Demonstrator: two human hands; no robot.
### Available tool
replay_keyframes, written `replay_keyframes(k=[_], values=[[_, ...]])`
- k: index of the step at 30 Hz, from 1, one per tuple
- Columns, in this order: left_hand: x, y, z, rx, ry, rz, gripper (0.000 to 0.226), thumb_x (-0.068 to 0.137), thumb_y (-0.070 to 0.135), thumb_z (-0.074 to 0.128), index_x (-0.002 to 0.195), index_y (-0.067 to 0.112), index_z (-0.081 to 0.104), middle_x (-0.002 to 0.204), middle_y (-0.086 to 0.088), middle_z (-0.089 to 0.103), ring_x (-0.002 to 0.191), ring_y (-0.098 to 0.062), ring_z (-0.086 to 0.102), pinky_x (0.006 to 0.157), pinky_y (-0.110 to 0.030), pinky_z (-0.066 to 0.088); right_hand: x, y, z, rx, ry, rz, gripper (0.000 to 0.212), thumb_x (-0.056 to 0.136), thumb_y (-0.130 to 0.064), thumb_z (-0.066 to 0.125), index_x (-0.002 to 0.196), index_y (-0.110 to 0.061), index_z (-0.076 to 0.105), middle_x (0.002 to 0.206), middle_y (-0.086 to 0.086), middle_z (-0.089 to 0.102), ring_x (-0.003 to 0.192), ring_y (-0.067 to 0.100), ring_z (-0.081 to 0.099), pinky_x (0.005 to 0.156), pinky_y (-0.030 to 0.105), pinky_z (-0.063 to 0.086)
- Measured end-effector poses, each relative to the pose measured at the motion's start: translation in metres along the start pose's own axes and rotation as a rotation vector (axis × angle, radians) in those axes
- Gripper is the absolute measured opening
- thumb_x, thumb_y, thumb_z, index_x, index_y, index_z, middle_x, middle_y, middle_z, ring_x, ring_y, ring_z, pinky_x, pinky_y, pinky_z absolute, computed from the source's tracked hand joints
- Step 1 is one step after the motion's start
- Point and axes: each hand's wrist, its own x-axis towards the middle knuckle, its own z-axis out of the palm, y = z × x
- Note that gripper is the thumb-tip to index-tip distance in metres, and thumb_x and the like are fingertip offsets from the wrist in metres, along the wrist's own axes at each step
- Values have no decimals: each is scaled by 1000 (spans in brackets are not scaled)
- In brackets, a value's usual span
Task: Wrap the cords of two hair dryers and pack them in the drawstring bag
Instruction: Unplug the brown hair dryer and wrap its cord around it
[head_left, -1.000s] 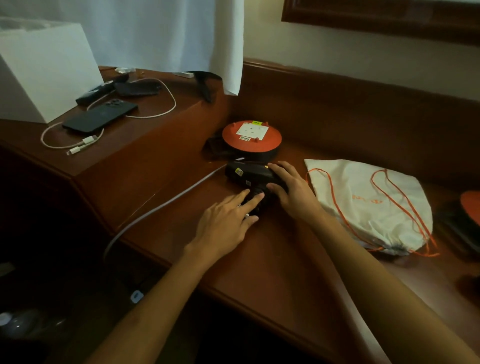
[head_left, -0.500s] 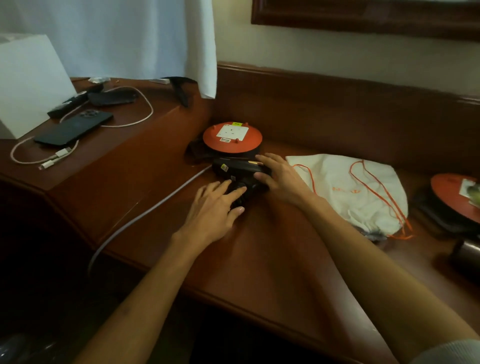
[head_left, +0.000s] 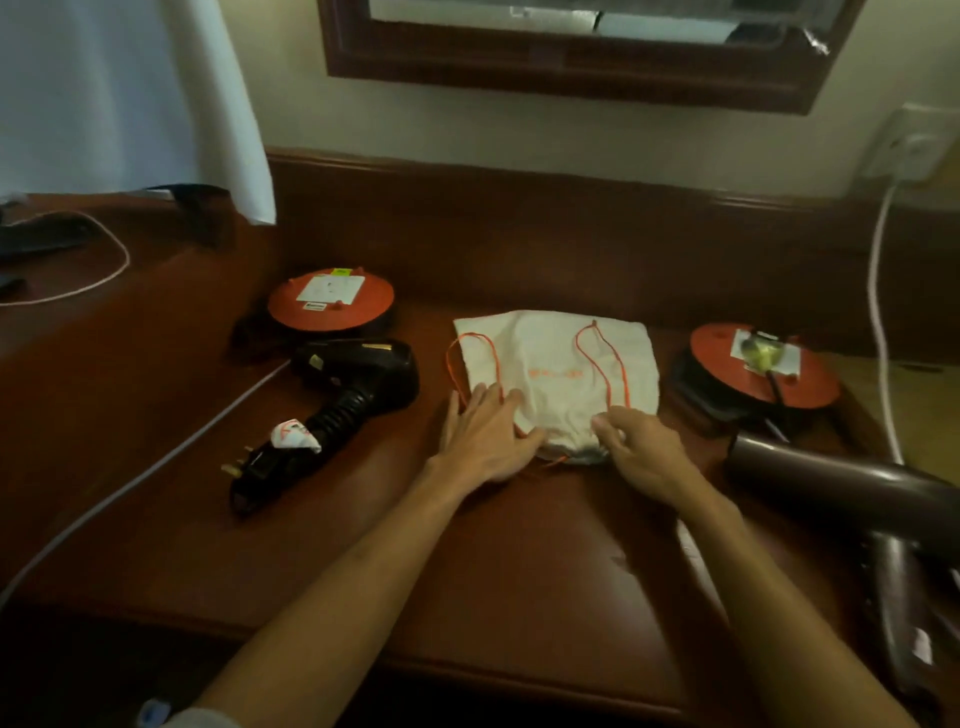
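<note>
1. Hair dryers first, from the head view, the only one there is: the black hair dryer lies on the wooden desk left of centre, its cord bundled along the handle with the plug at the near end. A second ago both hands were on it; now neither touches it — so its wrapping looks finished.

2. Both hands have gone to the drawstring bag, which lies flat mid-desk, its orange cords looped over the cloth and its gathered mouth toward the person.
   - The left hand rests flat on the near left part of the bag, fingers straight and spread, gripping nothing.
   - The right hand has its fingers curled at the bag's mouth; it appears to pinch the gathered edge, though the contact itself is small and dim.

3. The brown hair dryer lies at the right edge, well apart from both hands. Whether its cord is wrapped I cannot tell, as the handle runs out of view.

4. Two orange-topped reels sit behind, the left reel and the right reel; a white cable hangs from the wall socket.

5. My reading — the work has shifted from wrapping to opening the bag for packing.
</note>
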Motion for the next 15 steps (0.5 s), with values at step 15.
replay_keyframes(k=[15], values=[[46,-42,-22,50,-116,-15,71,100,51,37,162,25,15,171,-6,5,158,-24,-6,120,-56,-17,25,-37,37,-97,182,56,53,102,-58,31,122,-25,67,132,5,61,122,29,51,104,52,28]])
